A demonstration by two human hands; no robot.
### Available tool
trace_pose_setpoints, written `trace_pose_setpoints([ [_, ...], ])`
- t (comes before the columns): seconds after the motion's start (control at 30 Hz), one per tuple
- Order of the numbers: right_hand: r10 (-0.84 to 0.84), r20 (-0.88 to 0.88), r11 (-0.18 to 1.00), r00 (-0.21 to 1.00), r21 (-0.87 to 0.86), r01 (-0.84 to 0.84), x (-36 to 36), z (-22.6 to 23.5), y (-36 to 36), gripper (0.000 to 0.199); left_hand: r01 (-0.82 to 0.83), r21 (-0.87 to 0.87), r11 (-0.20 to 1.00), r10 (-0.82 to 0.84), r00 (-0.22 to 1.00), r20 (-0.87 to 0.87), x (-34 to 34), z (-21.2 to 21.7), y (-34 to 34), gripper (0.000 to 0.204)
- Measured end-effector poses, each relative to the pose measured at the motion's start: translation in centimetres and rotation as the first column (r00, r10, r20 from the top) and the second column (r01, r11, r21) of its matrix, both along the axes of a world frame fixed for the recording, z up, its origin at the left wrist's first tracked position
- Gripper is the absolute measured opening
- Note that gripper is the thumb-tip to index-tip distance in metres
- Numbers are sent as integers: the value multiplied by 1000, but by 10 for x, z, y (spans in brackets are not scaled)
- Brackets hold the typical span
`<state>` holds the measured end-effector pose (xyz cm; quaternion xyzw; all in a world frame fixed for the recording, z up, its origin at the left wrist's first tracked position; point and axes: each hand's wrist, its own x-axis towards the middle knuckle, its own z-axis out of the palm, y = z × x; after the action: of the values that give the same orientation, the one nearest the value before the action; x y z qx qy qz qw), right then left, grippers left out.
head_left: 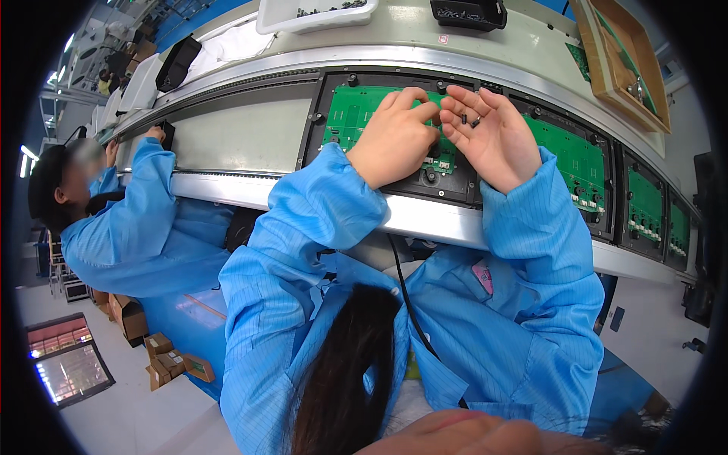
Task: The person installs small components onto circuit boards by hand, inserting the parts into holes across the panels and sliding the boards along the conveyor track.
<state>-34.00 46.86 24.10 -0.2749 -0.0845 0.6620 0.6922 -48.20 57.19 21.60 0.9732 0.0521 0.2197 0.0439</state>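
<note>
My left hand point(390, 144) reaches over a green circuit board point(353, 102) set in a black carrier frame point(312, 135). Its fingers are bent down toward the board's right part, and whatever the fingertips pinch is hidden. Beside it, my right hand point(500, 148) is turned palm up and cupped, with a few small black components point(469, 121) lying on the fingers. Small white connectors point(438, 164) sit along the near edge of the board, below my left hand.
More boards in carriers point(572, 155) line the conveyor rail point(440, 221) to the right. Behind stand a white bin point(315, 19) and a black bin point(470, 14) of small parts, plus a cardboard tray point(618, 68). A co-worker in blue point(136, 227) works at the left.
</note>
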Motion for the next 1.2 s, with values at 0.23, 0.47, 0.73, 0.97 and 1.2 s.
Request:
trace_pose_setpoints([
  [0.23,-33,3,999,999,-16,33,1,-2,5,39,-84,44,996,83,996,11,0,-2,-2,10],
  [0.47,-54,27,998,998,-38,55,-1,0,8,40,-105,-41,994,106,994,23,-4,-1,-1,9],
  [0.73,-96,19,989,995,-109,98,-15,13,9,45,-169,-382,909,317,874,367,-11,21,1,8],
  [0.97,28,-43,998,999,52,-26,-8,-8,8,49,-148,-320,936,250,918,309,-4,26,-14,9],
  [1.2,35,1,999,999,11,-35,-18,-2,10,53,-196,-419,887,281,947,153,-6,31,-10,11],
])
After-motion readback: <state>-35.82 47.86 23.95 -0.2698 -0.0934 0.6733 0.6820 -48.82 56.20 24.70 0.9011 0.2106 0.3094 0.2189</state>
